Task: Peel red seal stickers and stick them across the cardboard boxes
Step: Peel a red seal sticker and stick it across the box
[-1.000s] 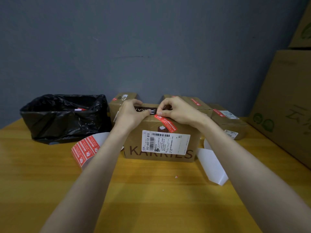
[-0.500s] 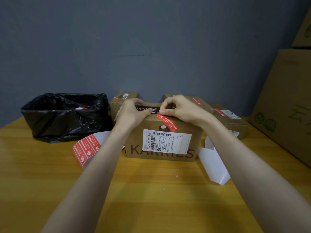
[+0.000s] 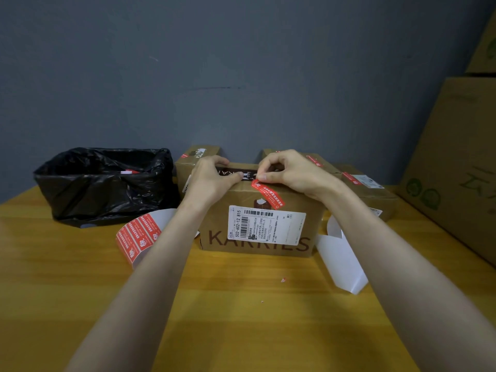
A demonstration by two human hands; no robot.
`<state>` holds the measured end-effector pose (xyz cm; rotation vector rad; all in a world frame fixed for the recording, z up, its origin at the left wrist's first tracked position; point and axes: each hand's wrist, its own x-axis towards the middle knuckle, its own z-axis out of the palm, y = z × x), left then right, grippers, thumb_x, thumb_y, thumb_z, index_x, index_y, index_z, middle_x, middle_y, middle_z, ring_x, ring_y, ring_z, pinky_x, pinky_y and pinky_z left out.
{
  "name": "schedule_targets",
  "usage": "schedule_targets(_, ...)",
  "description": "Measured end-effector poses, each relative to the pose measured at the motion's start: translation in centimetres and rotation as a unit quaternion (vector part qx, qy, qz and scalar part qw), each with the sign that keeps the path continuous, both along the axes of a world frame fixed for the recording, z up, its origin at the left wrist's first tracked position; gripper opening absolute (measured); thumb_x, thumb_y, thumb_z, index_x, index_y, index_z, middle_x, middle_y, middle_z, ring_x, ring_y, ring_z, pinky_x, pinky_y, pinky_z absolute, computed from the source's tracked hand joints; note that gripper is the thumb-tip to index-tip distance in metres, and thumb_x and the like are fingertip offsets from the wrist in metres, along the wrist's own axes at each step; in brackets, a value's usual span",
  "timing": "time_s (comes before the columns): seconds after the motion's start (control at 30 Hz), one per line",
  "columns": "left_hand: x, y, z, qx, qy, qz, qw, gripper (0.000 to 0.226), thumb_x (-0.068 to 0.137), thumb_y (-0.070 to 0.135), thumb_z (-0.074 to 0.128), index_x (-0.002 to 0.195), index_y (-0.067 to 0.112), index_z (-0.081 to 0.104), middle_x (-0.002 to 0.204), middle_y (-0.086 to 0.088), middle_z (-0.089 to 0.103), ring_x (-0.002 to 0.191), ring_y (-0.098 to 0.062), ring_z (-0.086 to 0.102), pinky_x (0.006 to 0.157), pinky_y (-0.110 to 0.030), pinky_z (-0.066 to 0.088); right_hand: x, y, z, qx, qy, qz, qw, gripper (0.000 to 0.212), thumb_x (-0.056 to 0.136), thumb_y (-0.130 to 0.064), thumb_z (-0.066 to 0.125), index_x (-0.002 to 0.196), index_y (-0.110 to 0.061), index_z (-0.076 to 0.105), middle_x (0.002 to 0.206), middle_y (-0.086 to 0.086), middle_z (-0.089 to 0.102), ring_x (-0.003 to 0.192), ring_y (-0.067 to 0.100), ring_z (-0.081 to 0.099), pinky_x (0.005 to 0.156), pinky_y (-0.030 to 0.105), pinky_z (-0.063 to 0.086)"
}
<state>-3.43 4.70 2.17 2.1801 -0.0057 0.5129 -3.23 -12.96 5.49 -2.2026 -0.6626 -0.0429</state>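
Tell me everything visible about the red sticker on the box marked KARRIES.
The red seal sticker is a narrow strip with white print. It lies slanted on the front of the cardboard box, its upper end at the top edge, its lower end above the white shipping label. The right hand pinches or presses its upper end; the left hand grips the box beside it.

**What I can read from here**

On the front of the cardboard box [image 3: 311, 202] I make out brown capitals, "KA" at the start and "ES" at the end (a white label [image 3: 265, 224] covers the middle). That label carries barcodes and, printed sideways, "502-602-12 815"; its small print is beyond me. The red seal sticker [image 3: 268, 196] and the sticker roll [image 3: 137, 234] bear white characters too small to read. The large carton [image 3: 451, 170] shows green marks, cut off.
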Motion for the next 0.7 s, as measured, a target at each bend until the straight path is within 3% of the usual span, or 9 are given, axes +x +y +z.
schedule_targets(0.17,0.1,0.0,0.0,-0.004,0.002,-0.002,1.000,0.048,0.079,0.037,0.071,0.121,0.017,0.060,0.127,-0.003,0.055,0.115,-0.018,0.051,0.088,-0.030,0.043,0.1,-0.6,0.0,0.076,0.034,0.002,0.997,0.016,0.084,-0.007,0.066,0.071,-0.017,0.067,0.082,0.001,0.065,0.075,0.006,0.060,0.073,0.017,0.048)
schedule_targets(0.4,0.3,0.0,-0.1,-0.007,-0.001,-0.006,1.000,0.047,0.079,0.036,0.072,0.120,0.017,0.060,0.125,-0.002,0.057,0.112,-0.017,0.052,0.086,-0.028,0.044,-0.5,-0.5,0.1,0.077,0.025,0.017,0.997,0.007,0.081,-0.003,0.068,0.078,-0.009,0.065,0.101,0.019,0.065,0.073,0.003,0.060,0.069,0.012,0.049)
schedule_targets(0.6,0.3,0.2,-0.2,-0.004,-0.003,-0.005,1.000,0.046,0.078,0.037,0.072,0.119,0.017,0.061,0.124,-0.002,0.058,0.113,-0.017,0.053,0.089,-0.030,0.044,-0.9,-0.1,-0.2,0.014,-0.042,0.021,0.999,0.012,0.080,0.004,0.067,0.090,0.004,0.060,0.097,0.011,0.068,0.085,0.007,0.060,0.071,0.008,0.047)
schedule_targets(0.7,0.3,0.2,-0.1,-0.003,0.002,-0.004,1.000,0.047,0.078,0.039,0.071,0.119,0.018,0.061,0.125,-0.002,0.057,0.113,-0.018,0.053,0.090,-0.032,0.045,-0.9,-0.2,-0.5,0.005,-0.099,0.003,0.995,0.012,0.079,0.002,0.068,0.088,-0.004,0.065,0.088,0.005,0.067,0.078,0.001,0.059,0.073,0.008,0.046)
